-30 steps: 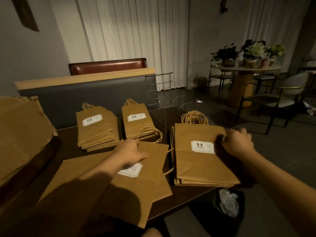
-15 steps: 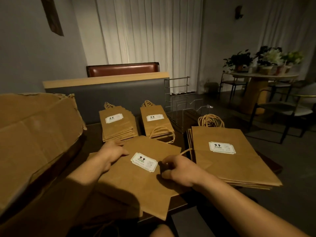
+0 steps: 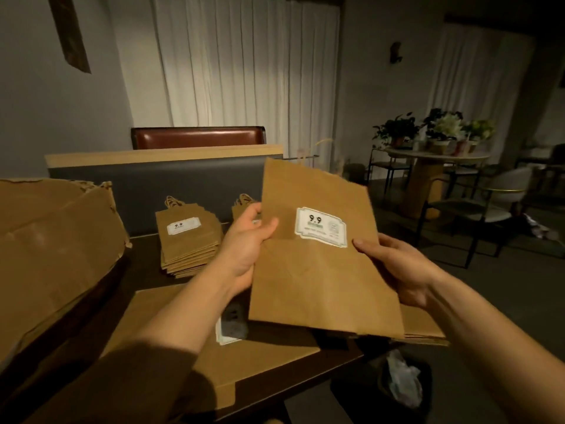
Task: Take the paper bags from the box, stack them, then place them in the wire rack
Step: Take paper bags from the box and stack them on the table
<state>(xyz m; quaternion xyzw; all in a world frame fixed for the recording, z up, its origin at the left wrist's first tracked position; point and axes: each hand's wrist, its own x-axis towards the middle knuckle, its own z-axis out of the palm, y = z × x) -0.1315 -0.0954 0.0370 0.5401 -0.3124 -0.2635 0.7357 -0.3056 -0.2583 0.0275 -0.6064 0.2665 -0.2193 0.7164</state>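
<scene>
A flat brown paper bag point(image 3: 318, 270) with a white "9.9" label is lifted above the table, tilted, its handles at the top edge. My left hand point(image 3: 244, 243) grips its left edge, thumb over the front. My right hand point(image 3: 394, 267) holds its right edge. Under it lies a stack of bags point(image 3: 425, 327) at the table's right. Another bag point(image 3: 244, 356) lies flat in front of me. Two stacks stand further back, a left stack point(image 3: 188, 240) and a mostly hidden stack point(image 3: 243, 205). The cardboard box point(image 3: 52, 246) is at the left. The wire rack is almost wholly hidden behind the lifted bag.
The dark table point(image 3: 143, 264) meets a grey partition point(image 3: 165, 182) with a wooden cap. A bin point(image 3: 400, 384) with crumpled plastic stands on the floor at the lower right. A round table with plants point(image 3: 437, 154) and chairs point(image 3: 489, 206) fill the right background.
Both hands took the bag that lay flat on the table and lifted it up and to the right, over the right stack. The camera view shifted left.
</scene>
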